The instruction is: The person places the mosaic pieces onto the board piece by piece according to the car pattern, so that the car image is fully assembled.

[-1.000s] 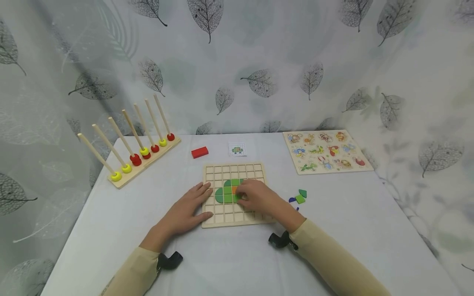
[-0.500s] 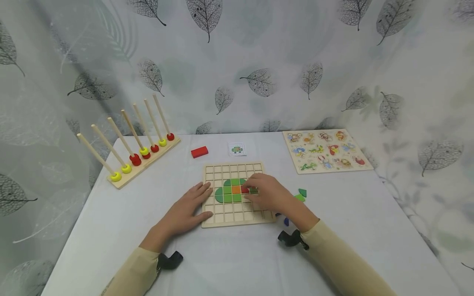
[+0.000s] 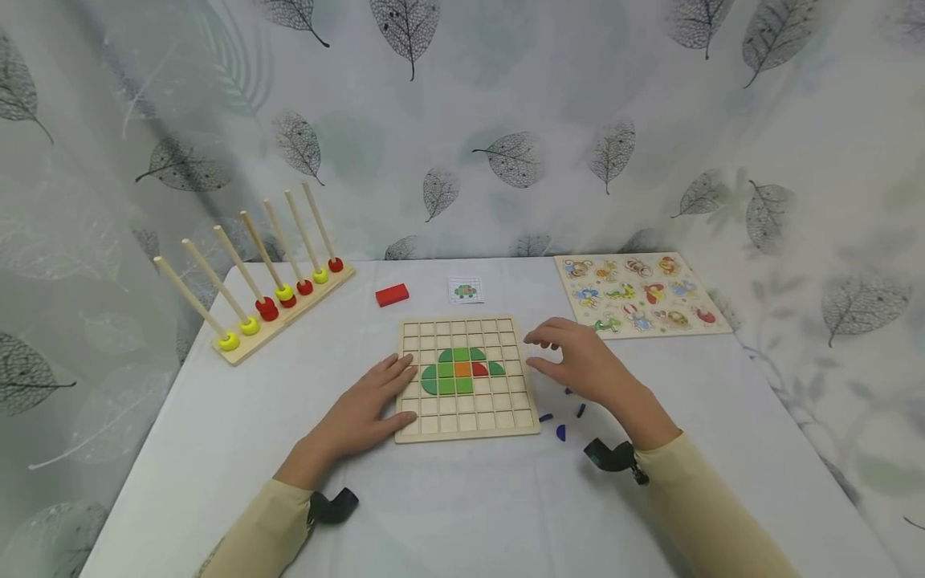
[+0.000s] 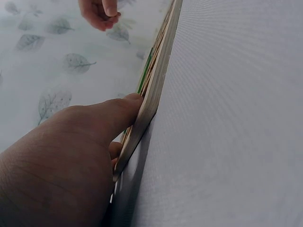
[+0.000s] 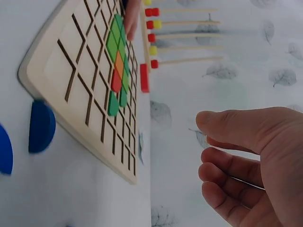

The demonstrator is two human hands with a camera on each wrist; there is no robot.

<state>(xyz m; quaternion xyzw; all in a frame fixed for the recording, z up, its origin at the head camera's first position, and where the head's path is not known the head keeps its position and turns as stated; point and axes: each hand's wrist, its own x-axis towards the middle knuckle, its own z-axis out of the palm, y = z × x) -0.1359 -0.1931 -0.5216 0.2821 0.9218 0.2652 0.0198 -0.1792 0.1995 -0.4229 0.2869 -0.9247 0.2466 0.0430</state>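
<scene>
A gridded wooden board (image 3: 506,409) lies mid-table, carrying green squares (image 3: 446,385), dark green rounded pieces (image 3: 429,380), an orange square (image 3: 462,369) and a red piece (image 3: 480,369). My left hand (image 3: 368,409) rests at the board's left edge, fingers on top and thumb at the near corner. Off the right edge hovers my right hand (image 3: 578,357), its fingers loosely bent; the right wrist view shows nothing between the fingers and thumb. Below it several blue pieces lie on the table, among them a blue half-round (image 3: 560,433).
At the back left stands a wooden peg rack (image 3: 289,313) with red and yellow beads. A red block (image 3: 392,295) and a small pattern card (image 3: 465,290) lie behind the board. An animal picture board (image 3: 636,297) lies back right.
My right hand has left the red piece on the board and moved right, off the board. It now covers where loose green pieces lay. My left hand stays put.
</scene>
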